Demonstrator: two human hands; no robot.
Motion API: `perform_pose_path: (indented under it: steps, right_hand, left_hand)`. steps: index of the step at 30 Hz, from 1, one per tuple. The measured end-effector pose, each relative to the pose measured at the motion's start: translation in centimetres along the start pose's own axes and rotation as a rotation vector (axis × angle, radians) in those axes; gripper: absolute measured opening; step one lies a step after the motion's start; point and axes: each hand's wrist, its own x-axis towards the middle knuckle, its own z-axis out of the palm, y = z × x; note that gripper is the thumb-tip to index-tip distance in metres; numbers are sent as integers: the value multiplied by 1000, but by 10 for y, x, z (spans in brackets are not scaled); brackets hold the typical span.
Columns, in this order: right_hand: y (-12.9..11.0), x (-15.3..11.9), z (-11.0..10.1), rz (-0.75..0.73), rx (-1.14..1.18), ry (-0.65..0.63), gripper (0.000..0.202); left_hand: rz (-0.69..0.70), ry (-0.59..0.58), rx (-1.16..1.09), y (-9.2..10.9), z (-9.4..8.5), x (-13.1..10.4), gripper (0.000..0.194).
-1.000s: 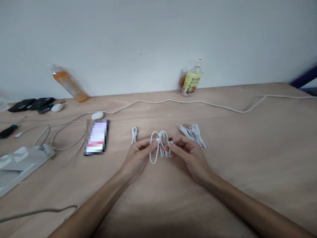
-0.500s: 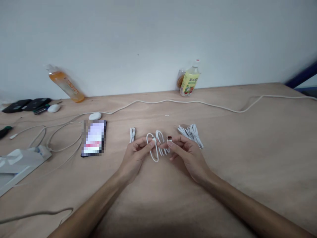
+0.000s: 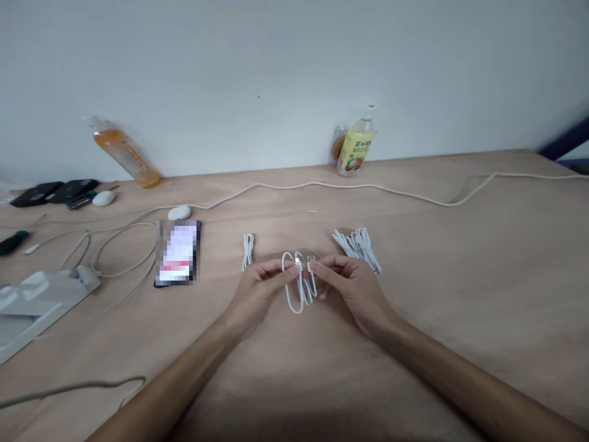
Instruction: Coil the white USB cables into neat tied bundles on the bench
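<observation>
Both hands pinch a white USB cable (image 3: 296,305) whose loops hang between them above the wooden table. My left hand (image 3: 264,288) is closed on one plug end, thumb on top. In my right hand (image 3: 347,282) is the other end, a wider USB plug, with its metal tip pointing away from me. The two plugs are close together, with a small gap. Behind my left fingers lies a small coiled white cable (image 3: 248,248). A larger bunch of white cables (image 3: 359,245) rests just beyond my right hand.
To the left are a phone (image 3: 178,253), a white earbud case (image 3: 179,212), looped cable and a white box (image 3: 50,301). An orange drink bottle (image 3: 124,153) and a yellow one (image 3: 356,147) lean at the wall. A long white cord (image 3: 377,188) crosses the table's back.
My hands have come closer together, bringing the two plugs nearly side by side. The cable loops between them have bunched up and hang slightly lower. The view has shifted a little.
</observation>
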Motion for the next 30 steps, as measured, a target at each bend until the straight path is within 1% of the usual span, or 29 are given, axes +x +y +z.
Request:
perform_pose_path:
  steps: [5,18,22,30]
  right_hand:
    - [0,1,-1,-23,-17,-27,44]
    - [0,0,0,-33,-37,-4,30]
    - [1,1,0,-43,-54,27,31]
    - [1,0,0,-29,-59,34,34]
  left_hand:
    - [2,-4,-12,-2,-3,3,23]
    - [-2,-2,20,-4,-5,3,28]
    - [9,-3,39,-4,-5,4,25]
    - [16,-23,59,-6,-6,4,23]
